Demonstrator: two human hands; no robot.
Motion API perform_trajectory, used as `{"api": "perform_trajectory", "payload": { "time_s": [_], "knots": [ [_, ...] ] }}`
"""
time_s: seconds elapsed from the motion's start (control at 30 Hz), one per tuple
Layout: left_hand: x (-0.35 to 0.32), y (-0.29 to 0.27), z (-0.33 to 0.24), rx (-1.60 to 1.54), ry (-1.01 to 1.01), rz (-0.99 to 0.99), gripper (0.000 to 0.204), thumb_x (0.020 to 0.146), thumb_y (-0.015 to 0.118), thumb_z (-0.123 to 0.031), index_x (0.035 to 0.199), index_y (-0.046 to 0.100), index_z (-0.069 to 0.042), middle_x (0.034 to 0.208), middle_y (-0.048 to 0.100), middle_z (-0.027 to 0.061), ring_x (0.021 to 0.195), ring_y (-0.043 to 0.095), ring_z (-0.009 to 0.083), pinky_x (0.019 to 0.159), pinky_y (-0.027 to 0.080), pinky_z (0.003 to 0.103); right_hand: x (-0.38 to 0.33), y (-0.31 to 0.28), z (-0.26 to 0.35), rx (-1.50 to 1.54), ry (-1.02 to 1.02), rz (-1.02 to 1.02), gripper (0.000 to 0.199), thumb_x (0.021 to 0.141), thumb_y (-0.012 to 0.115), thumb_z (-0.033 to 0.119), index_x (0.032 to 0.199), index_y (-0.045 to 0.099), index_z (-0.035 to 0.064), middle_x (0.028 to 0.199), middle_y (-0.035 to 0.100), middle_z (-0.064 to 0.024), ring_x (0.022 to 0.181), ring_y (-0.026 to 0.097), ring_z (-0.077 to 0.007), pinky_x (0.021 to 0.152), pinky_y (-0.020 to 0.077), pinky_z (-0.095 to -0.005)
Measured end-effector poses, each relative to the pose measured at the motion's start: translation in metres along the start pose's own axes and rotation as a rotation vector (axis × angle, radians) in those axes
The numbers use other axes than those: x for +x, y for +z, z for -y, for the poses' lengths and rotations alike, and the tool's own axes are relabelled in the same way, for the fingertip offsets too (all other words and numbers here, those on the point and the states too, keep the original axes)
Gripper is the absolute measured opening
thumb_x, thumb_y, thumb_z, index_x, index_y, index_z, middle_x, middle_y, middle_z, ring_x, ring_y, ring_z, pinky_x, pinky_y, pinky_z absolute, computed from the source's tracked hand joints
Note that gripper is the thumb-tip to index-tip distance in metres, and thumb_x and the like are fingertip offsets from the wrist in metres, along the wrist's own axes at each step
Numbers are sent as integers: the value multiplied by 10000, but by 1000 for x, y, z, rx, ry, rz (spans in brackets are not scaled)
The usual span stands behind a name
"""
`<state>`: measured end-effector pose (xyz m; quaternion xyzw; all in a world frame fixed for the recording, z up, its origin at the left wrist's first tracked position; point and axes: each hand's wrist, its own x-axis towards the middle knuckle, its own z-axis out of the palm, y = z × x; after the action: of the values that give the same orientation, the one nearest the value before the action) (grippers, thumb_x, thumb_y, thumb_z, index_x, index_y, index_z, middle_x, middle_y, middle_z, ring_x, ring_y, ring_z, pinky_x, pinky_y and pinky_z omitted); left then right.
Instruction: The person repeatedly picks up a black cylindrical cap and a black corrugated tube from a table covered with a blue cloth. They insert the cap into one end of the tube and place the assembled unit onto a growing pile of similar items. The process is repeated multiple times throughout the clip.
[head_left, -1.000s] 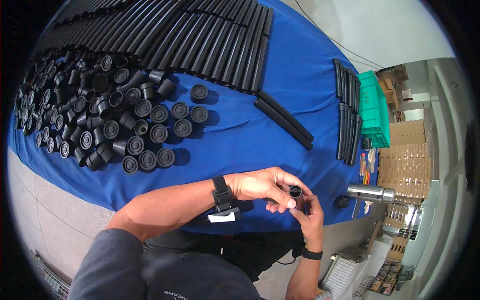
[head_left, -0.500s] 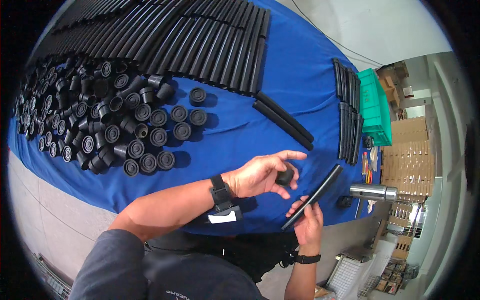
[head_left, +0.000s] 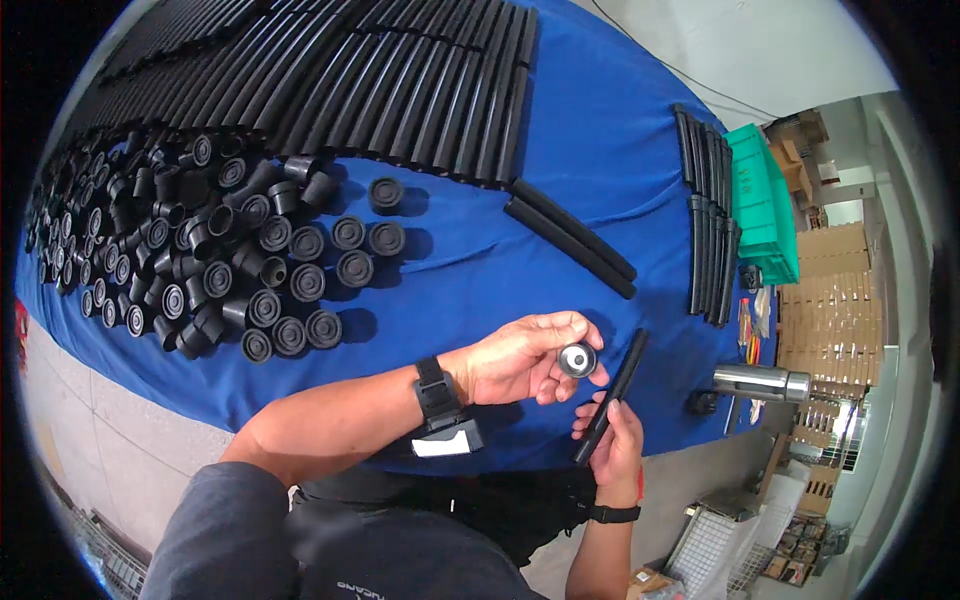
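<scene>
Left hand (head_left: 525, 357) grips a round black cap (head_left: 577, 359); right hand (head_left: 615, 443) grasps one black tube (head_left: 611, 397) over the blue desk (head_left: 590, 150). Two loose tubes (head_left: 570, 238) lie beyond; green crate (head_left: 762, 203) at right.

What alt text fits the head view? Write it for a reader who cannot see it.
A person's left hand holds a small round black cap with a silvery centre, while the right hand holds a long black plastic tube over a blue-covered table. A heap of similar black caps and rows of black tubes lie beyond.
</scene>
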<state>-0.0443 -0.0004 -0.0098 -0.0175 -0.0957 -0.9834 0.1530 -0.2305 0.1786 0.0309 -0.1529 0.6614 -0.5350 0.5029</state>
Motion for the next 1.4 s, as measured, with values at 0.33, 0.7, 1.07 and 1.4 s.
{"api": "perform_trajectory", "payload": {
  "time_s": [0.33,0.7,1.07,1.4],
  "knots": [
    [-2,2,1,66,14,29,358,1086,506,-373,1196,642,-60,1030,721,192,596,609,149,487,466,248,1,-1,2,16,14,-3,320,1023,613,292,1175,595,10,925,707,-151,749,702,-236,687,605,-374],
    [0,-3,-29,89,359,-291,276,1024,631,-332,927,619,-74,835,581,31,684,559,166,580,459,303,-57,42,-7,181,0,306,643,1045,536,465,1517,373,61,763,574,-92,451,524,-156,356,425,-280],
    [2,1,-26,-34,316,-232,502,1031,525,-569,861,612,-105,819,548,33,793,545,194,745,472,376,-68,77,-23,127,68,399,632,1056,530,433,1495,400,-3,723,518,-78,433,471,-127,347,385,-259],
    [-2,-2,-27,-26,349,-296,611,1051,423,-610,803,601,-82,751,542,39,637,564,173,576,514,313,-74,93,-26,68,93,316,518,1074,520,361,1459,439,24,781,570,-76,461,506,-123,362,393,-240]
  ]
}}
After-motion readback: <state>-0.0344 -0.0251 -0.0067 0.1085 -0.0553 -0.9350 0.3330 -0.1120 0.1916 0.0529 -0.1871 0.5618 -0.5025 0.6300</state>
